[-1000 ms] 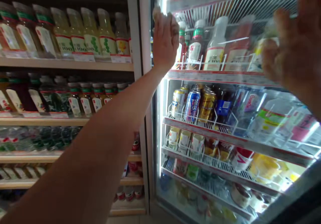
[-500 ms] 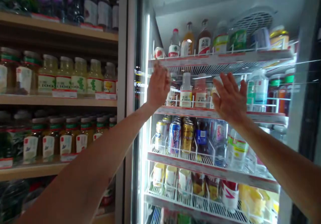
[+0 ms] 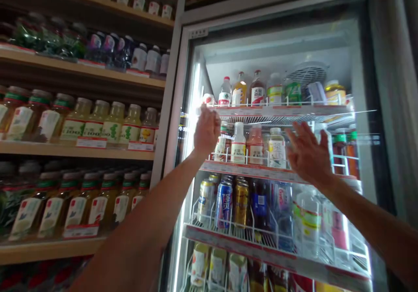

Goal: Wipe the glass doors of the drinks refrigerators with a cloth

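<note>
Both arms reach up and forward in front of a lit drinks fridge [image 3: 346, 48]. My left hand [image 3: 207, 130] is raised by its left side, fingers stretched upward with nothing in them. Behind that hand, a can [image 3: 208, 99] and the label of a bottle [image 3: 220, 147] are partly covered. To the right, my right hand [image 3: 310, 154] is spread, slightly blurred and free of any object. It overlaps the second shelf's bottles, nearest a white-labelled bottle [image 3: 277, 149]. Whether either hand touches glass, I cannot tell.
Wooden shelving [image 3: 130, 152] with rows of juice bottles stands left of the fridge. Inside the fridge are wire-fronted shelves of bottles, a blue can [image 3: 224, 205] and a gold can [image 3: 241, 202]. Faint reflections cross the fridge front. A metal frame post [image 3: 173, 87] divides shelving from fridge.
The view has tilted up and drawn back, so the fridge's top frame and higher shelves now show. Both hands stay raised and empty; the right has shifted slightly right and down in the picture.
</note>
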`<act>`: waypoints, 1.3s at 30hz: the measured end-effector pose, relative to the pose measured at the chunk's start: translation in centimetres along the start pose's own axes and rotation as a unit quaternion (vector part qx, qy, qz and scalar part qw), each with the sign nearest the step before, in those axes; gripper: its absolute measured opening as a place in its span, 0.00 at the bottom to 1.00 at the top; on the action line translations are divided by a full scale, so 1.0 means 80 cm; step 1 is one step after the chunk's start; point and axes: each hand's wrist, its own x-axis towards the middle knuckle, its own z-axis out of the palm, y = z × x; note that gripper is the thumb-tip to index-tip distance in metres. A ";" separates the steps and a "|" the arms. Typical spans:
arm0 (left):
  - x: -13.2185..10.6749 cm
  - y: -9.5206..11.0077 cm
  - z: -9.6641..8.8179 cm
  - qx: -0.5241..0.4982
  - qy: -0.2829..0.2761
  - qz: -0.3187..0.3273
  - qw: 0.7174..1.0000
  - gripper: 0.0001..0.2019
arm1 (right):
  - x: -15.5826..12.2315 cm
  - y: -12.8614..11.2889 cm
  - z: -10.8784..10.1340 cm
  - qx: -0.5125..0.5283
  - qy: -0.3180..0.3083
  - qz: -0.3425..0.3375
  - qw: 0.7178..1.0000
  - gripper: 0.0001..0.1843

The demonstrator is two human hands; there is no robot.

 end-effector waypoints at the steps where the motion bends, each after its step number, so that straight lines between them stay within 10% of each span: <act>1: 0.004 -0.003 0.000 0.006 0.024 -0.036 0.999 0.21 | -0.002 0.016 -0.002 -0.009 0.007 0.030 0.999 0.25; 7: 0.005 0.016 0.014 -0.033 -0.050 0.126 0.990 0.22 | -0.017 0.064 0.002 -0.022 0.025 0.118 0.992 0.27; 12: 0.008 0.042 0.024 -0.024 0.014 0.003 1.000 0.23 | -0.018 0.062 0.007 -0.002 0.037 0.114 0.993 0.29; 16: 0.009 0.063 0.025 -0.054 -0.092 0.178 0.978 0.22 | -0.017 0.063 0.005 0.011 0.042 0.119 0.992 0.29; 21: 0.014 0.075 0.024 -0.024 -0.025 0.031 0.999 0.22 | -0.016 0.063 0.001 0.020 0.024 0.127 0.991 0.29; 26: 0.005 0.098 0.027 -0.067 -0.130 0.262 0.954 0.20 | -0.017 0.062 -0.001 0.025 0.032 0.126 0.991 0.29; 31: 0.018 0.091 0.038 -0.046 -0.016 0.044 0.998 0.22 | -0.017 0.065 0.001 0.029 0.031 0.125 0.991 0.29; 36: 0.008 0.115 0.042 -0.064 -0.106 0.226 0.966 0.21 | -0.018 0.070 0.005 0.022 0.051 0.115 0.992 0.27; 39: 0.006 0.110 0.035 -0.051 -0.082 0.167 0.981 0.21 | -0.017 0.069 0.004 0.029 0.041 0.121 0.991 0.26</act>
